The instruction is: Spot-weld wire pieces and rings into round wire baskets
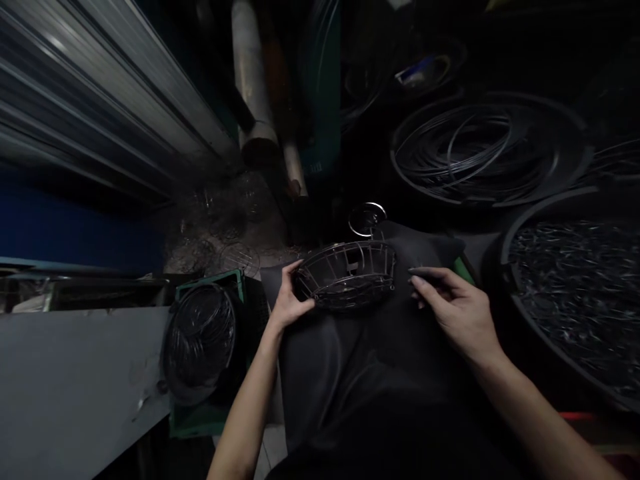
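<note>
Above the dark cloth (pixel 345 360) on our lap, we grip the wire frame's (pixel 350 285) left end with our left hand (pixel 289 300); beyond its right end, our right hand's (pixel 457 310) fingers bunch narrowly, contents unclear

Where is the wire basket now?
In the head view, the wire basket is near the centre, its left end held by the left hand; the right hand is apart, to its right.
</note>
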`<control>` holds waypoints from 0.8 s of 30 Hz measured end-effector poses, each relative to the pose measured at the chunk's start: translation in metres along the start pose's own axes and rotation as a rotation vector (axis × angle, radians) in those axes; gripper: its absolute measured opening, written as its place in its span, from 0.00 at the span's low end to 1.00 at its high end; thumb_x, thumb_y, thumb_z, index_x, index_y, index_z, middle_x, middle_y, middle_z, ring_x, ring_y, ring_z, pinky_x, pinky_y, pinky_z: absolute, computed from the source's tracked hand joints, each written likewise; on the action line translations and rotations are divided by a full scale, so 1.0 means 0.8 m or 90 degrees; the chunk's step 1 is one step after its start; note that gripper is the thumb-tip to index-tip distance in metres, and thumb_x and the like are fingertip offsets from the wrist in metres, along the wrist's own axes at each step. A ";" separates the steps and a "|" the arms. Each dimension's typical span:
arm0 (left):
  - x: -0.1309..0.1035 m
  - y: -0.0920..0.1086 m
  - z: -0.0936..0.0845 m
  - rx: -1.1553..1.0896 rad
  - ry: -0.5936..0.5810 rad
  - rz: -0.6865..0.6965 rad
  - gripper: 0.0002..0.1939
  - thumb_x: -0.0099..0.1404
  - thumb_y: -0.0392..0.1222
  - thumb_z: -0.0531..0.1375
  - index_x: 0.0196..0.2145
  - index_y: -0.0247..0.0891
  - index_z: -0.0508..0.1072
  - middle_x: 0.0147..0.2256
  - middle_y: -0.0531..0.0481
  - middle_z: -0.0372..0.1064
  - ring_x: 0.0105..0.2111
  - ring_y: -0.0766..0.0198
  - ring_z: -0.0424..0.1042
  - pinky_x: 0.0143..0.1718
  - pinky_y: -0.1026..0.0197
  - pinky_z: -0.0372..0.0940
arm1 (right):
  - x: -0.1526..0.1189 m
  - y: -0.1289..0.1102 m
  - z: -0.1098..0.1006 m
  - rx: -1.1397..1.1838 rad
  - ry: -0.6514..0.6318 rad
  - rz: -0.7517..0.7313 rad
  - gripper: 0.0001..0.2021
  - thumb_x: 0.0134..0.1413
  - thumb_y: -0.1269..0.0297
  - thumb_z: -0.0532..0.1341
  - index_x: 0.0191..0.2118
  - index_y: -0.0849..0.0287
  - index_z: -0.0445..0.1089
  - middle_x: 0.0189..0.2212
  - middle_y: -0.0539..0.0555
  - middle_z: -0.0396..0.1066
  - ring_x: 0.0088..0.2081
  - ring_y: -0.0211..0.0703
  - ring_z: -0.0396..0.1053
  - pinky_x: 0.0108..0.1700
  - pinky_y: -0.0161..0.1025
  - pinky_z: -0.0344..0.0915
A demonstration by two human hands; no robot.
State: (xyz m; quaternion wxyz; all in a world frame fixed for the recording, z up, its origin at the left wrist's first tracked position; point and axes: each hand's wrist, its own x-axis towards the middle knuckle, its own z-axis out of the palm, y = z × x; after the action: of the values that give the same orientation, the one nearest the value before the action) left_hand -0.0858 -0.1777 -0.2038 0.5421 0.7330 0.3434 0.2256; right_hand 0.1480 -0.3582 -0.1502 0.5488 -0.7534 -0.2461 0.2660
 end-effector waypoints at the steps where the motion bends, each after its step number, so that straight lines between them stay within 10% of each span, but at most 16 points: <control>1: 0.000 -0.001 -0.001 0.001 -0.002 0.000 0.43 0.46 0.34 0.65 0.57 0.44 0.52 0.48 0.47 0.60 0.50 0.58 0.64 0.55 0.51 0.58 | 0.001 -0.003 0.003 -0.028 0.002 -0.033 0.12 0.51 0.55 0.64 0.38 0.56 0.74 0.29 0.50 0.72 0.27 0.36 0.69 0.31 0.33 0.68; 11: -0.001 0.063 0.004 0.172 -0.044 0.041 0.58 0.48 0.40 0.66 0.64 0.41 0.30 0.61 0.38 0.43 0.62 0.50 0.48 0.62 0.45 0.48 | 0.019 -0.048 0.058 -0.261 -0.005 -0.310 0.13 0.56 0.54 0.59 0.30 0.58 0.72 0.26 0.51 0.71 0.25 0.36 0.67 0.29 0.35 0.63; 17: 0.018 0.072 0.026 0.271 0.043 0.061 0.34 0.47 0.34 0.63 0.53 0.39 0.59 0.46 0.45 0.60 0.48 0.55 0.61 0.52 0.48 0.59 | 0.020 -0.046 0.069 -0.285 -0.041 -0.260 0.15 0.57 0.53 0.57 0.27 0.58 0.70 0.23 0.50 0.69 0.20 0.33 0.61 0.25 0.34 0.59; 24: 0.019 0.065 0.027 0.249 0.063 0.088 0.28 0.45 0.35 0.63 0.45 0.38 0.62 0.42 0.47 0.61 0.44 0.56 0.63 0.46 0.51 0.61 | 0.021 -0.043 0.062 -0.317 -0.038 -0.305 0.15 0.58 0.55 0.56 0.27 0.59 0.69 0.23 0.49 0.67 0.20 0.32 0.59 0.24 0.33 0.57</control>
State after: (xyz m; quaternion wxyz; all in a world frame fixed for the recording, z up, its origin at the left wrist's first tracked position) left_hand -0.0470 -0.1892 -0.1614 0.3555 0.8341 0.3556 0.2269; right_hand 0.1242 -0.3028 -0.1323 0.3877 -0.7768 -0.4891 0.0839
